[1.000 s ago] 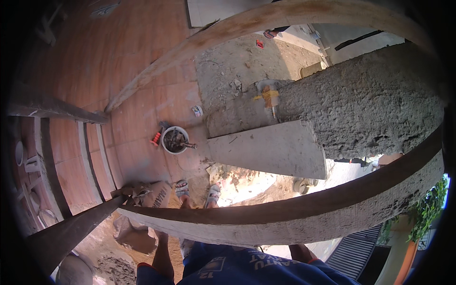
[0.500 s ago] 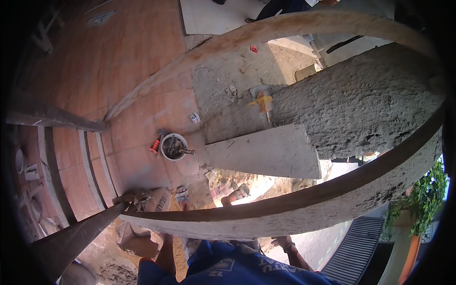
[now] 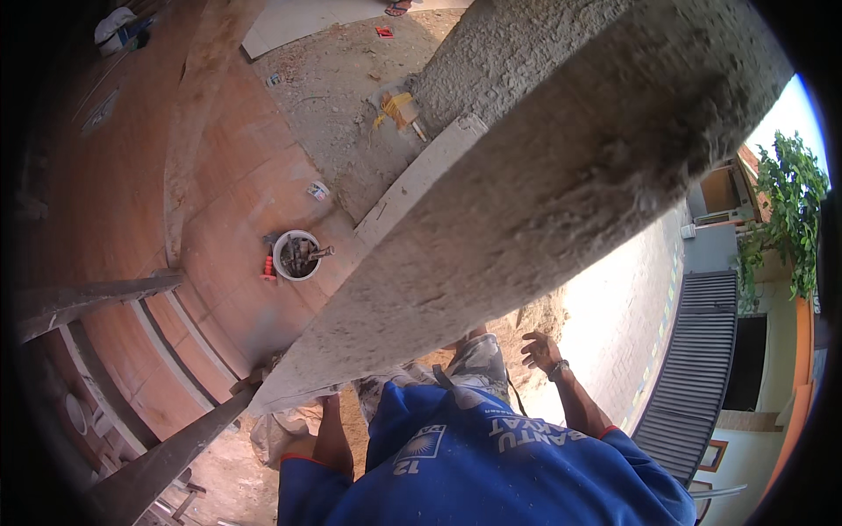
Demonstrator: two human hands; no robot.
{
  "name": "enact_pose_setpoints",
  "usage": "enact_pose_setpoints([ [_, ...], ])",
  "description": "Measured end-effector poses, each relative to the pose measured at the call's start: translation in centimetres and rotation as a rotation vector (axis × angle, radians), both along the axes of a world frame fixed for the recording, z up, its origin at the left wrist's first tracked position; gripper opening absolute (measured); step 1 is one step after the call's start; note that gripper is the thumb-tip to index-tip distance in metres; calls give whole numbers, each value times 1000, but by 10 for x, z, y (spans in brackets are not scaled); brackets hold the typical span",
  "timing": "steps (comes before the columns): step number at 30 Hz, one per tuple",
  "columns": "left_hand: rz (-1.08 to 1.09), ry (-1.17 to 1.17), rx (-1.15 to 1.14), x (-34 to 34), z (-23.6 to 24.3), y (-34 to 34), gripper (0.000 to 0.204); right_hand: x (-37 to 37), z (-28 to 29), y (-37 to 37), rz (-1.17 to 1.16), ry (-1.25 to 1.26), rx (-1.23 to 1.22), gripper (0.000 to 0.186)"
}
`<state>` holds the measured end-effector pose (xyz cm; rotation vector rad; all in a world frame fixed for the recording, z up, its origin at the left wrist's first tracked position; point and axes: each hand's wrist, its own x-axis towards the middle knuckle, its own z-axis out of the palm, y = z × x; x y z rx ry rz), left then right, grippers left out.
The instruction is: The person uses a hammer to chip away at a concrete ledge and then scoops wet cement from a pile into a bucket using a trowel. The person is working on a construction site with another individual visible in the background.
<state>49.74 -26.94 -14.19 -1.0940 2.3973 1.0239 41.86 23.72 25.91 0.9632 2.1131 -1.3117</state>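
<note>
The tiled floor (image 3: 232, 197) occupies the left half of the frame. The beam (image 3: 500, 219), grey and rough-coated, crosses the centre diagonally from lower left to upper right; it is the item nearest both hands. The column (image 3: 491, 61), also rough grey, shows behind the beam at upper centre. The person's blue shirt (image 3: 500, 465) fills the lower centre. The ribbed shutter (image 3: 688, 368) stands at lower right, with the tree (image 3: 789, 219) above it. The board (image 3: 421, 184) is partly covered by the beam. The bucket (image 3: 296, 256), left of centre, contains tools (image 3: 300, 256). The right hand (image 3: 542, 352), at lower right of centre, has its fingers parted and slightly bent, with nothing seen in them. The left hand is hidden by the beam; its state cannot be told. The red-handled tool (image 3: 268, 266) lies just beside the bucket. The container (image 3: 318, 190) rests above it.
</note>
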Motion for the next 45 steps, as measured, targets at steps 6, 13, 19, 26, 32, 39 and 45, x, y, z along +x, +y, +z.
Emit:
enact_pose_setpoints([
  [6,-585,-106,-222,-16,-13,-26,30,41,-71,20,-232,6,-26,40],
  [13,-958,-4,-417,-63,47,-57,26,121,-170,33,-589,-135,-227,35],
  [19,-1186,-36,-594,-127,122,-77,22,153,-208,4,-853,-197,-407,31],
  [26,-1300,-296,-688,-204,143,2,25,216,-213,21,-1029,-268,-395,29],
  [32,-959,-391,-254,-233,142,140,21,278,-191,84,-1192,-154,-307,32],
  [39,-1075,-499,2,-234,159,302,23,322,-143,115,-1402,-21,-183,34],
  [45,-1197,-686,63,-227,179,458,26,382,-141,52,-1650,-126,-208,35],
])
